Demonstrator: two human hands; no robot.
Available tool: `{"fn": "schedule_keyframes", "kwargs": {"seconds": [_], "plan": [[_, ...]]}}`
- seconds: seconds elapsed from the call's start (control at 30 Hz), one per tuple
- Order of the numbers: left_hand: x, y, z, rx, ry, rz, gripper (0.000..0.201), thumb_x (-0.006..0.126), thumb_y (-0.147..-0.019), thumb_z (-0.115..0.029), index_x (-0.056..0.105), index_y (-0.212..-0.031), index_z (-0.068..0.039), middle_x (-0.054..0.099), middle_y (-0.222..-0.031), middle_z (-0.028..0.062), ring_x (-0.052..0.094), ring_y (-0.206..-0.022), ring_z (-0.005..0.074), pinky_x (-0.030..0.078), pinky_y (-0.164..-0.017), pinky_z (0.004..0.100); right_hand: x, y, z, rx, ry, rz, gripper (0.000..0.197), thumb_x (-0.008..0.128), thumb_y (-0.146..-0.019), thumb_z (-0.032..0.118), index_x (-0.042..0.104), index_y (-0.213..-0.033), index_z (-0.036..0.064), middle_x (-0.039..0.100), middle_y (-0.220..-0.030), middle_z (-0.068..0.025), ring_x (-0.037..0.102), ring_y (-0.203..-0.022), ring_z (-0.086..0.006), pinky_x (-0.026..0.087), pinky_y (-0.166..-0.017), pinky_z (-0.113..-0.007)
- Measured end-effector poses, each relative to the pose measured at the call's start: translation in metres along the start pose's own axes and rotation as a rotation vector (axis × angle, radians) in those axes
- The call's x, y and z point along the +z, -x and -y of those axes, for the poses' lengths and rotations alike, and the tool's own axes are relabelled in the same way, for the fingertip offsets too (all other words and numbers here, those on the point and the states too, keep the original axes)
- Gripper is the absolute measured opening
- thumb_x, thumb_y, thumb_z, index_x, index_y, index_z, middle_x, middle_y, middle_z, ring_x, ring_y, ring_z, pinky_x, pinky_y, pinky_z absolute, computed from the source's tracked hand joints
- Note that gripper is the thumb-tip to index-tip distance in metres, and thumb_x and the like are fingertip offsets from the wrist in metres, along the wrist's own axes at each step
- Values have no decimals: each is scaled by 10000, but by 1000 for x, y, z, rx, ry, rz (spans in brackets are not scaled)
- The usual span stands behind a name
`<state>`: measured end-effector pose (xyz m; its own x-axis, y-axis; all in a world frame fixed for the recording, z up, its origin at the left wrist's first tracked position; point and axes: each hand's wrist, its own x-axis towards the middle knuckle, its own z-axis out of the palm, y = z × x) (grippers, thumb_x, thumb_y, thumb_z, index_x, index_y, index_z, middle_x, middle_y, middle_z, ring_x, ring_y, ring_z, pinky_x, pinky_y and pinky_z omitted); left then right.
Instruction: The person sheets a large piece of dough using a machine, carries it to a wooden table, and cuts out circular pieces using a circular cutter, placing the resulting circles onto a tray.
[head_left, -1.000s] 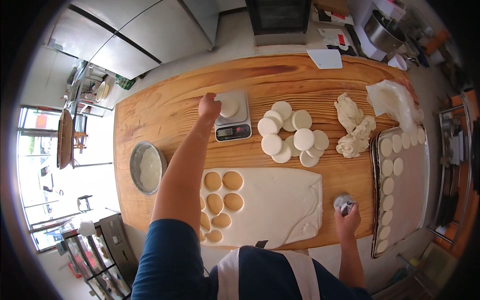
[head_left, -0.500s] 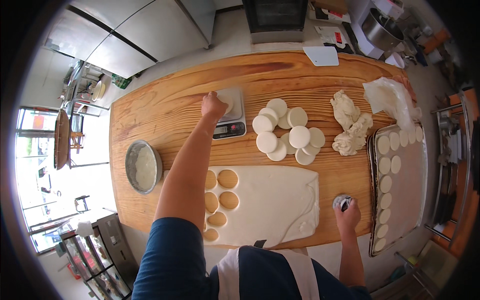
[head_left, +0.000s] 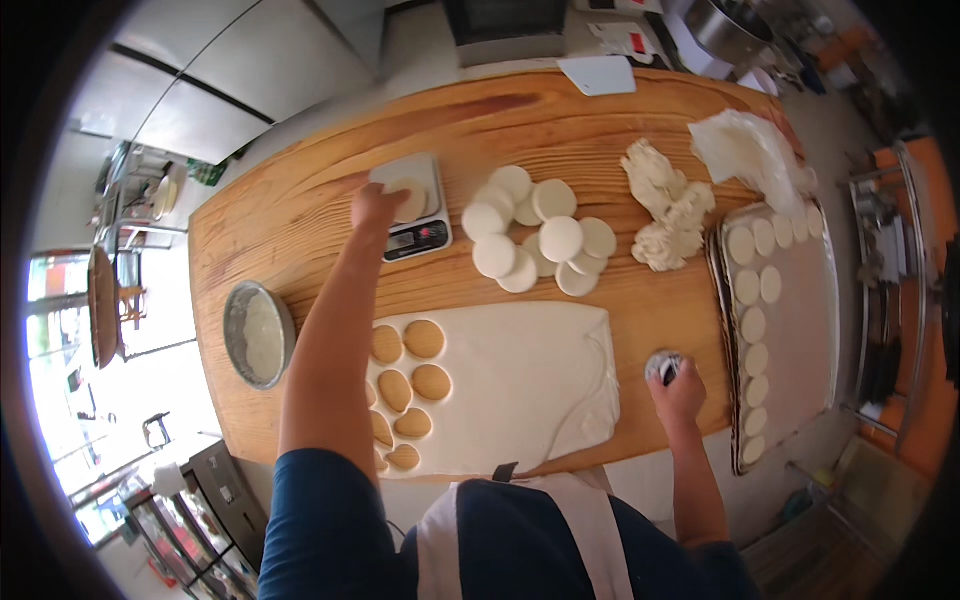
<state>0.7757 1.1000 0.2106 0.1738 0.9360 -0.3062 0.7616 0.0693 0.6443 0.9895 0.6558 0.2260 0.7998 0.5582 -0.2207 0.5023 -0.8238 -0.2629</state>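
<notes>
At the far left of the table my left hand (head_left: 377,207) is over a kitchen scale (head_left: 420,172), its fingers closed at the edge of a round dough disc (head_left: 410,200) on the weighing plate. Lower right, my right hand (head_left: 681,390) grips a round metal dough cutter (head_left: 660,364) on the wood. Between my arms lies a rolled dough sheet (head_left: 510,385), with several round holes cut through its left part. Beyond it sits a loose heap of cut dough discs (head_left: 560,239), some overlapping.
Torn dough lumps (head_left: 672,215) and a plastic sheet (head_left: 750,155) lie at the far right. A lined baking tray (head_left: 800,310) with rows of discs stands at the right edge. A metal bowl of flour (head_left: 262,335) is at left; a white scraper (head_left: 598,75) rests at the back.
The whole view has shifted, so the table sits further left and higher. My left hand stays at the scale, where the disc now shows more fully. My right hand still holds the cutter.
</notes>
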Motion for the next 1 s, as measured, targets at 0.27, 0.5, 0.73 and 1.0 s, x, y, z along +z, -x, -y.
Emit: {"fn": "schedule_keyframes", "kwargs": {"seconds": [0.27,0.5,0.73,1.0], "plan": [[49,137,-3,-179,783,327,292,582,-742,-105,497,-1008,-19,552,-835,31,512,-661,108,428,-555,235,-6,2,0,-2,-53,-72,358,633,-601,278,486,-827,41,560,-742,-155,552,-680,-322,441,-588,-404],[163,247,-54,-152,737,990,302,550,-721,-59,493,-1012,1,544,-864,74,508,-723,147,438,-619,265,-1,34,-17,250,-275,-204,361,649,-597,244,477,-818,16,552,-698,-152,544,-665,-332,434,-588,-377],[197,247,-34,161,377,812,295,489,-740,-10,462,-1033,14,533,-923,94,509,-849,149,436,-699,250,-11,52,-24,213,-540,-273,358,657,-595,243,469,-801,19,539,-675,-137,545,-635,-292,433,-579,-346],[144,269,9,-115,470,920,207,450,-752,-14,489,-953,16,544,-860,77,526,-741,129,442,-678,235,-16,-9,24,19,-235,-58,395,638,-609,275,473,-821,-14,558,-768,-193,551,-702,-323,436,-610,-378]]}}
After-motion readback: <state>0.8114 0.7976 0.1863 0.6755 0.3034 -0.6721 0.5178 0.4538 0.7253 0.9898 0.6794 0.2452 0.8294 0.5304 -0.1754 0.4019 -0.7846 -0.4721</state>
